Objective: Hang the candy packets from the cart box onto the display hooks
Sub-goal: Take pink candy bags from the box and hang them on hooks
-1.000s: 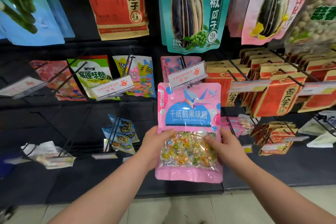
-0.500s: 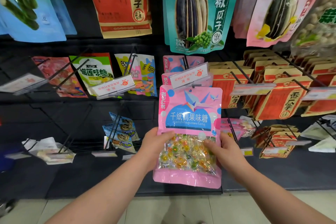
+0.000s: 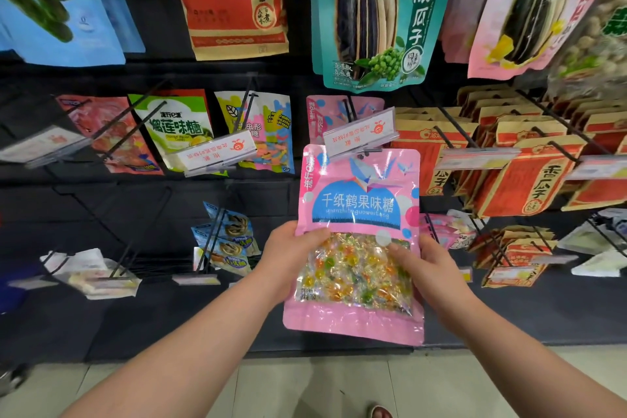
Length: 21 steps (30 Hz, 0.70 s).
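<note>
Vertically, candy packet (image 3: 356,207), fingers (image 3: 314,235) gripping both sides

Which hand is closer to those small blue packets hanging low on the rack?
Left. The left hand is just right of the blue packets; the right hand is farther right, across the pink candy packet both hold.

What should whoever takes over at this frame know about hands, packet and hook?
Left hand grips the pink candy packet by its left edge; right hand grips its right edge.
Packet upright, top edge just under the price tag at the front end of the hook; a matching packet hangs further back.
Done: packet raised to the hook.
Left: thread its hole on, slide back, release. Whether it has caught yet cannot be told. Cart box out of view.
</note>
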Available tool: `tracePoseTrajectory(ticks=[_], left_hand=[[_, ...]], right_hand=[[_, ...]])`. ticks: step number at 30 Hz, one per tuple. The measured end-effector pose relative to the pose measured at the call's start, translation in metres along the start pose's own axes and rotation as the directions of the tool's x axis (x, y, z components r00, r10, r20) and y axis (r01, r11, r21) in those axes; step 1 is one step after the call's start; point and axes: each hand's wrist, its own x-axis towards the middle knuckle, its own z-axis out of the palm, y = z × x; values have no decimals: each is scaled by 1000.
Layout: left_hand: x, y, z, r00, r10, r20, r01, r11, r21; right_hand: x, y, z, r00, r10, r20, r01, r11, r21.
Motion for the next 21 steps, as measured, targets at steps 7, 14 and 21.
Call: tracePoseTrajectory(ticks=[7, 14, 21], left_hand=[[26, 1, 7, 999, 21, -26, -18, 992, 122], [71, 4, 25, 994, 84, -77, -56, 949, 311], [110, 1, 31, 980, 84, -183, 0, 910, 414]], right_hand=[[28, -1, 2, 999, 11, -49, -16, 994, -109], [79, -1, 0, 995, -24, -98, -12, 938, -346], [128, -2, -1, 994, -34, -101, -13, 904, -427]])
